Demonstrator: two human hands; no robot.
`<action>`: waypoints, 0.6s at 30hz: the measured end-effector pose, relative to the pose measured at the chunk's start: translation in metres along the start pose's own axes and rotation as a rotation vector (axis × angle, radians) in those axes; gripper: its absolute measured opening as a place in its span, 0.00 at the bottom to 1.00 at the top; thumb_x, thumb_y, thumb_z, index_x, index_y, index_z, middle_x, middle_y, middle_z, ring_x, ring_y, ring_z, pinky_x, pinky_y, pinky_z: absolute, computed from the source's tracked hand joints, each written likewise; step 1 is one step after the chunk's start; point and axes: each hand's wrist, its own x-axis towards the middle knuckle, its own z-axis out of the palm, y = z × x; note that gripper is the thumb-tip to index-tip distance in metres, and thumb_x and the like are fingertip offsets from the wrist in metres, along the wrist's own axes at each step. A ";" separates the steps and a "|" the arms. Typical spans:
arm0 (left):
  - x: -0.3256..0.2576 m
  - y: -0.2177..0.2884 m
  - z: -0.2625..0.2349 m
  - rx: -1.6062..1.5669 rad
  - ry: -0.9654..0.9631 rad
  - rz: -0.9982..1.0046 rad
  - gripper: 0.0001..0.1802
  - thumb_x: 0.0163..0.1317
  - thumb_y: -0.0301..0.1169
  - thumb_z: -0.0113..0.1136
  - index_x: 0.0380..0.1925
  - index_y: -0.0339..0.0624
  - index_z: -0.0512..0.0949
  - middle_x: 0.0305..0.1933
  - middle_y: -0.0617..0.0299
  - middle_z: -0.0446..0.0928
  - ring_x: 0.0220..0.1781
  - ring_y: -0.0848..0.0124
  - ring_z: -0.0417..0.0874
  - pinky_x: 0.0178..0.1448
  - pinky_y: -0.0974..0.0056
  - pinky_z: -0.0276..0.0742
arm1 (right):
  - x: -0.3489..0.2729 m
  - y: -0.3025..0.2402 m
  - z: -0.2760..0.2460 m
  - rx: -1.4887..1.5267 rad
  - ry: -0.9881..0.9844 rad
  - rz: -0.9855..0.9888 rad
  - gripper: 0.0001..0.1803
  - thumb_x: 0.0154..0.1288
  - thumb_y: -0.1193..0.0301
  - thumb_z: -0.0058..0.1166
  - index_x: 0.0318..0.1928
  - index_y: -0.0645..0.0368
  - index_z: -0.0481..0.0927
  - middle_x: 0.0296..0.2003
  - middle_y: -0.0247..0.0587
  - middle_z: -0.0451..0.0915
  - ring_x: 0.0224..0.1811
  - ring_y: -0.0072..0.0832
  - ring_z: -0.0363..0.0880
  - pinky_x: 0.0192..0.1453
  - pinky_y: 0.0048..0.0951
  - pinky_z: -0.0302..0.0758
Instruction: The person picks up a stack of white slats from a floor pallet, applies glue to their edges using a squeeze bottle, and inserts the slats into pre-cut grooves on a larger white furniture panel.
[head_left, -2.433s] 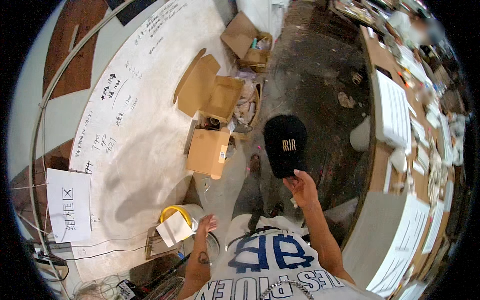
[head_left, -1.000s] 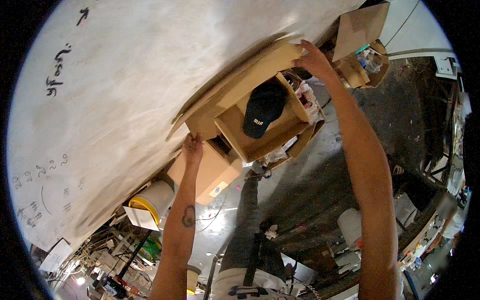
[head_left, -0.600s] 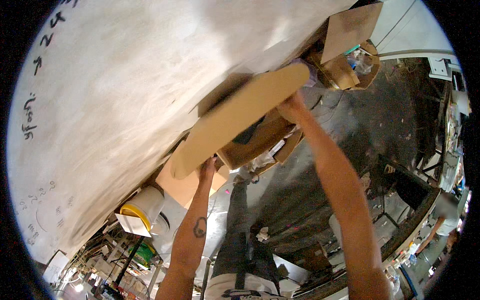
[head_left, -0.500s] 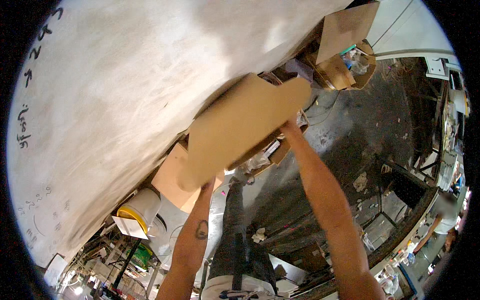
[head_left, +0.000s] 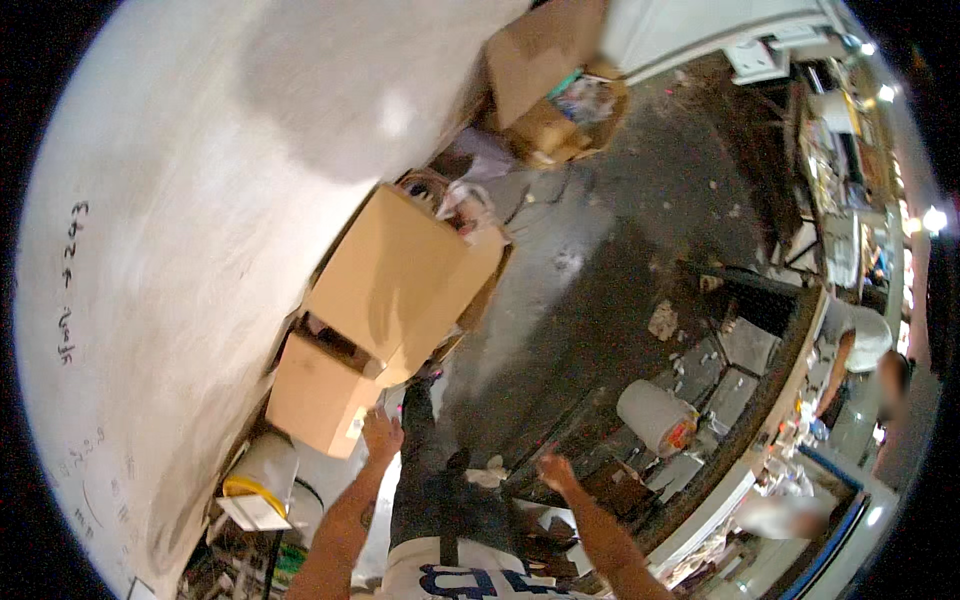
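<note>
My left hand [head_left: 382,435] is beside the lower corner of a small cardboard box [head_left: 318,395], its fingers apart and nothing held; I cannot tell whether it touches the box. A wide brown cardboard piece [head_left: 385,275] lies over the larger carton next to that box, against the wall, with clear plastic wrap [head_left: 467,207] showing past its far end. My right hand [head_left: 555,471] hangs over the floor to the right of my legs, fingers curled in with nothing visible in them.
An open carton [head_left: 545,135] with plastic scraps stands farther along the pale wall [head_left: 200,200]. A white bucket [head_left: 262,470] is at lower left. Another bucket [head_left: 655,415] lies near a low dark frame on the right. A person [head_left: 862,345] is at the far right.
Both hands have let go of the brown cardboard, which now rests over the carton. My arms have drawn back toward my body, and the view has turned to the right.
</note>
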 end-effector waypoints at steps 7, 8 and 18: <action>0.169 0.083 0.048 0.276 -0.108 0.323 0.17 0.59 0.37 0.57 0.42 0.37 0.78 0.49 0.41 0.71 0.48 0.47 0.74 0.47 0.48 0.72 | -0.193 0.077 0.084 -0.235 0.474 0.091 0.23 0.67 0.57 0.57 0.51 0.63 0.77 0.44 0.47 0.81 0.44 0.33 0.83 0.46 0.33 0.81; 0.183 0.085 0.052 0.312 -0.125 0.314 0.16 0.59 0.37 0.57 0.42 0.37 0.78 0.49 0.41 0.72 0.48 0.47 0.74 0.47 0.49 0.72 | -0.201 0.083 0.099 -0.199 0.499 0.193 0.24 0.67 0.56 0.56 0.53 0.62 0.76 0.45 0.47 0.81 0.45 0.33 0.83 0.47 0.32 0.81; 0.073 0.159 0.059 0.202 -0.382 0.813 0.15 0.62 0.37 0.55 0.42 0.38 0.77 0.44 0.48 0.72 0.42 0.55 0.74 0.42 0.54 0.72 | -0.281 0.245 0.200 0.133 0.776 0.290 0.19 0.69 0.61 0.51 0.55 0.60 0.77 0.41 0.40 0.84 0.41 0.27 0.83 0.40 0.31 0.82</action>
